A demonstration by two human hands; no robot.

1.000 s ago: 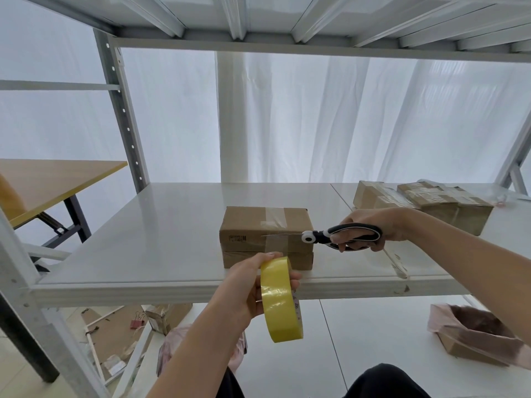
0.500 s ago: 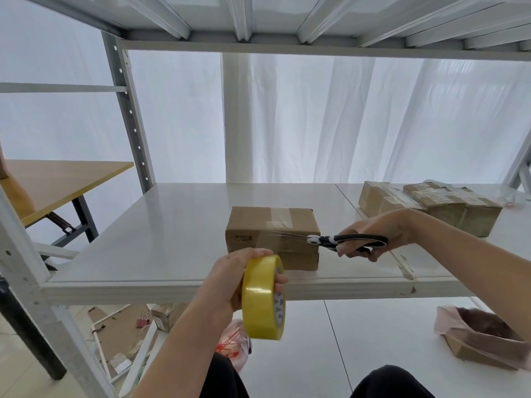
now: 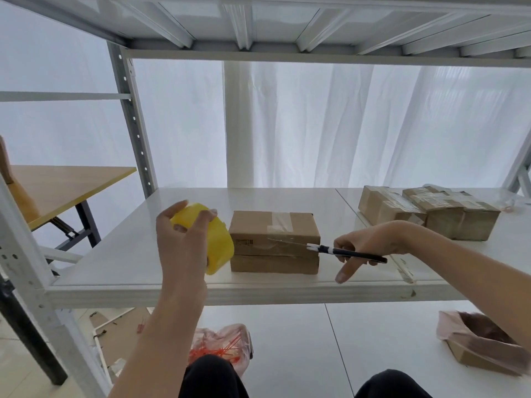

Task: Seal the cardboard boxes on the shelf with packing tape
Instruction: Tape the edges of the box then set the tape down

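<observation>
A brown cardboard box [image 3: 273, 234] with clear tape across its top sits near the front of the white shelf [image 3: 120, 254]. My left hand [image 3: 179, 242] grips a yellow roll of packing tape [image 3: 218, 239] just left of the box, above the shelf. My right hand [image 3: 365, 245] holds black-handled scissors [image 3: 330, 249] to the right of the box, blades pointing left across the box's front face, index finger stretched downward.
Two taped cardboard boxes [image 3: 431, 211] stand at the back right of the shelf. A lower shelf holds an open box wrapped in pink plastic [image 3: 482, 343] and a bag of red ties [image 3: 221, 346]. A wooden table [image 3: 63, 182] stands to the left.
My left hand lifted the tape roll from below the shelf edge up onto shelf level beside the box. The scissors dropped slightly lower along the box front, and my right index finger came off the handle.
</observation>
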